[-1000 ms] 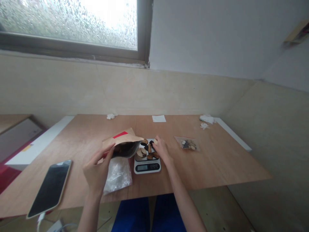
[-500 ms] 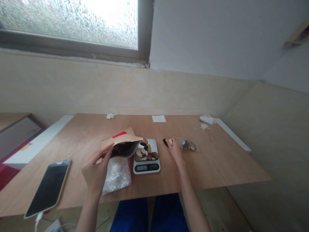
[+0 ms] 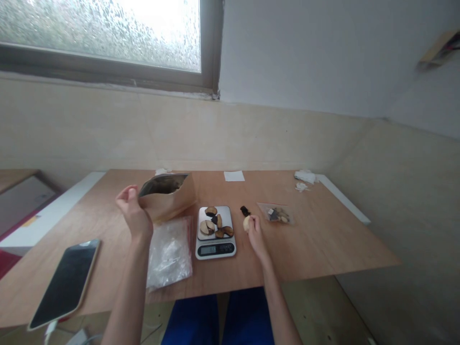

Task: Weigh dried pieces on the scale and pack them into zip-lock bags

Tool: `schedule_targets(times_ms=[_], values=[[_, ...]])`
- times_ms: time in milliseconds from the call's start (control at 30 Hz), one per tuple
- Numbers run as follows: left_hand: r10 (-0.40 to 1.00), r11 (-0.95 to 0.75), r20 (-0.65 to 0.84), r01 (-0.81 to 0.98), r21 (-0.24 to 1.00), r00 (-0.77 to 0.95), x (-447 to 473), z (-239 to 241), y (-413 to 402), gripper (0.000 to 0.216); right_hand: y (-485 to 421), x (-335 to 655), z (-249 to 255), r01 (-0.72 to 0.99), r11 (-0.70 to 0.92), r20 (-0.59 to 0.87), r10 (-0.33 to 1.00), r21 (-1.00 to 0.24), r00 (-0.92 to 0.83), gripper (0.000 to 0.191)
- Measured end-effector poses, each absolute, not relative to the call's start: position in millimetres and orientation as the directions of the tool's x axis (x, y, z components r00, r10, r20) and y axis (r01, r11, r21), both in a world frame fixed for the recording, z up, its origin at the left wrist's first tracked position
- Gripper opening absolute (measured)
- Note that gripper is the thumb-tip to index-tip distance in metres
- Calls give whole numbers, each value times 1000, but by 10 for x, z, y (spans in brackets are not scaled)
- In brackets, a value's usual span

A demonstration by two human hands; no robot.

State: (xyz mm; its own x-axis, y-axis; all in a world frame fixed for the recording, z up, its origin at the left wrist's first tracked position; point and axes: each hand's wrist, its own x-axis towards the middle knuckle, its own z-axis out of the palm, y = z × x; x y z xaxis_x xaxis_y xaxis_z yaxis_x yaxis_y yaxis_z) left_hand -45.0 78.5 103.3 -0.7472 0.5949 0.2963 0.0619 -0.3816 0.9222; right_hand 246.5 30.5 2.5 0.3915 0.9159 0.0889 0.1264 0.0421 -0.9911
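My left hand is closed in a pinch at the left rim of an open brown paper bag; its fingertips partly hide the contact. The bag stands on the table, its mouth showing a dark lining. My right hand pinches a pale, rounded dried slice just above the table. A dark, shrivelled piece lies right beyond it. Between my hands sits a white kitchen scale carrying several brown, cream and black dried pieces. Its display digits are too small to read.
Clear plastic bags lie left of the scale. To the right is a small clear packet of mixed dried pieces. A phone with a cable lies near the front left edge. White paper and crumpled tissue are along the back.
The paper bag has moved back and left from over the scale's edge and is now more upright. My right hand has drawn nearer with the pale slice, leaving the dark piece on the table.
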Motion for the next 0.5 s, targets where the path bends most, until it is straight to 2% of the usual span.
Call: schedule_targets(times_ms=[67,233,500], values=[[574,-368,273,55,928,-772,-459,935,892,30,351,2451,60,136,48,98,919,-989,383,26],[645,-267,242,83,960,-725,-413,753,892,38,506,2359,164,227,73,144,937,-971,318,26],[742,-149,267,236,960,-616,-268,534,380,47,814,2082,182,290,8,87,962,-957,258,20]])
